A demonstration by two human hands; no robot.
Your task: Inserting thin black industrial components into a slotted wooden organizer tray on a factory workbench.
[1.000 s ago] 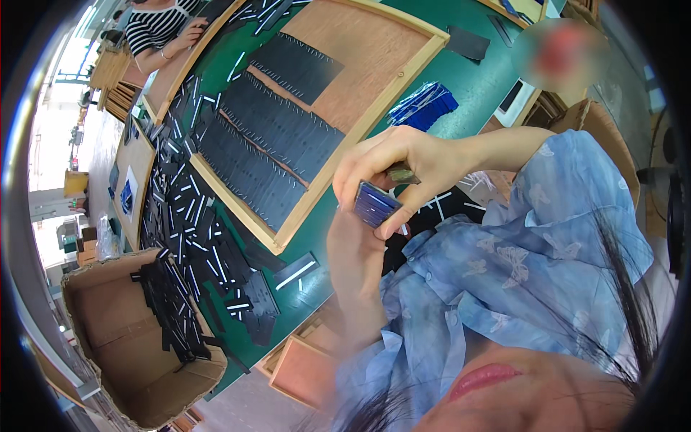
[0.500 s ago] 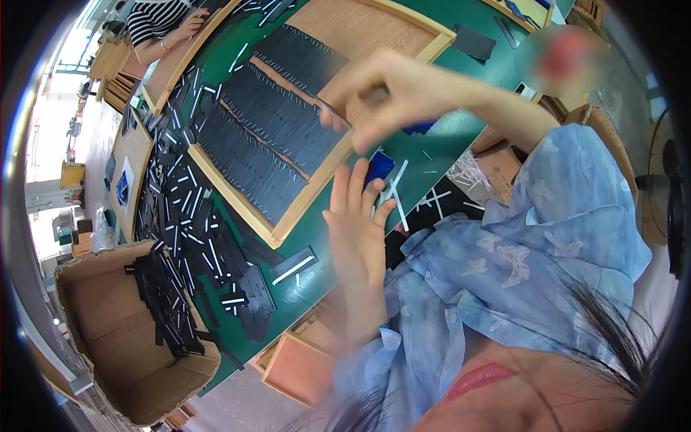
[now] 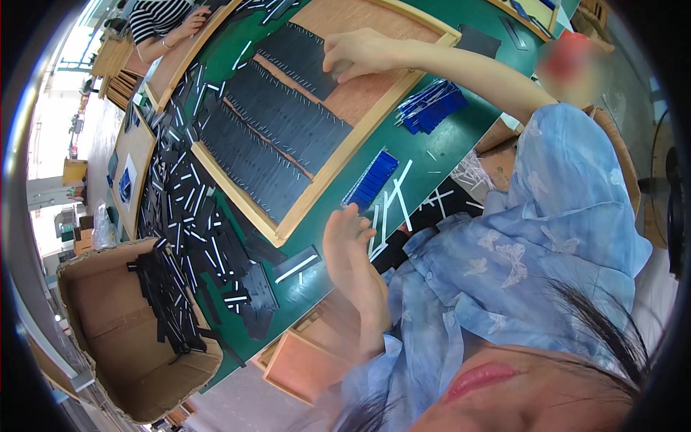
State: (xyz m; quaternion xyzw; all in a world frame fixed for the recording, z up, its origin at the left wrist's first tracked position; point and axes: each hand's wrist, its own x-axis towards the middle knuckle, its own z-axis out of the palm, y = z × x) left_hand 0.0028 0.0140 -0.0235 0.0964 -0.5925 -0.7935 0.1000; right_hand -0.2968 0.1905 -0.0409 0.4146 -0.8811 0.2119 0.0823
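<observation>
My right hand (image 3: pixel 353 55) reaches over the wooden tray (image 3: pixel 317 193), its fingers bent together and down at the end of the far row of black pieces (image 3: pixel 295 50). A small dark bit shows at its fingertips; what it is, I cannot make out. Thin pale wires or pins stick up along the edges of the rows. My left hand (image 3: pixel 350 248) hovers over the table's near edge, fingers loosely bent and apart, with nothing visible in it. Just beyond its fingertips lies a row of blue pieces (image 3: pixel 373 178), beside some white strips (image 3: pixel 403 198).
A second bundle of blue pieces (image 3: pixel 432 104) lies right of the tray. Loose black pieces with white strips (image 3: pixel 209 245) cover the table's left side. A cardboard box (image 3: pixel 101 317) stands at the left edge. Another person's hand (image 3: pixel 193 23) is at the far left.
My right hand has moved from near my left hand to the far row in the tray. My left hand has drawn back from the blue pieces, its spread fingers now bent.
</observation>
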